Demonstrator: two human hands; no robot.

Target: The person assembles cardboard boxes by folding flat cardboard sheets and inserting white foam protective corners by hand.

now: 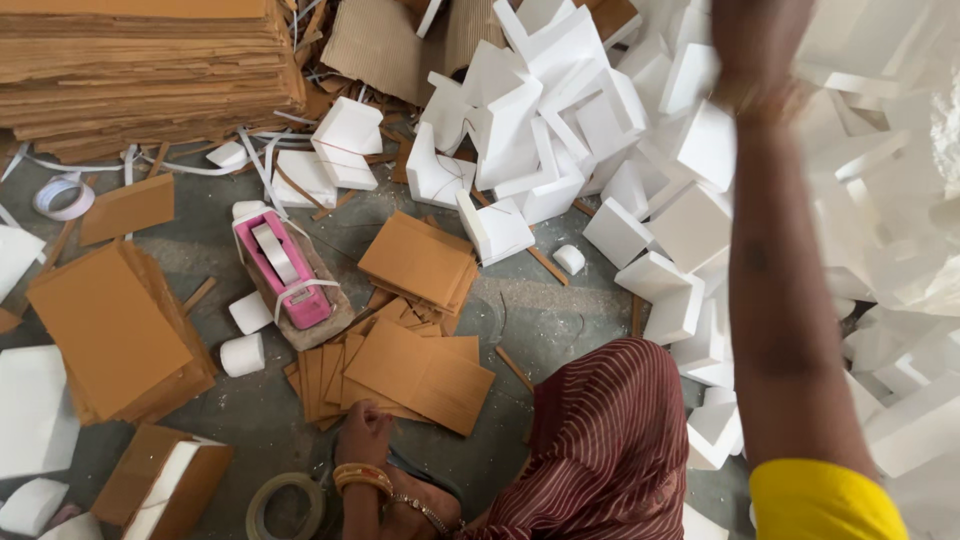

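My right hand (755, 45) is raised far out at the top right, blurred, over a big heap of white foam corner blocks (560, 110). Whether it holds a block cannot be made out. Its bare forearm runs down to a yellow sleeve (820, 500). My left hand (365, 430), with gold bangles at the wrist, rests curled on the floor. It touches the near edge of a fanned pile of brown cardboard sheets (420, 370) and holds nothing visible. My knee in maroon striped cloth (610, 450) is beside it.
A pink tape dispenser (285, 270) lies left of a small cardboard stack (420, 260). Tape rolls lie at the bottom (285, 505) and far left (62, 195). A tall cardboard stack (140, 70) fills the top left, with another stack (110, 330) and a cardboard-wrapped foam piece (165, 480) at left.
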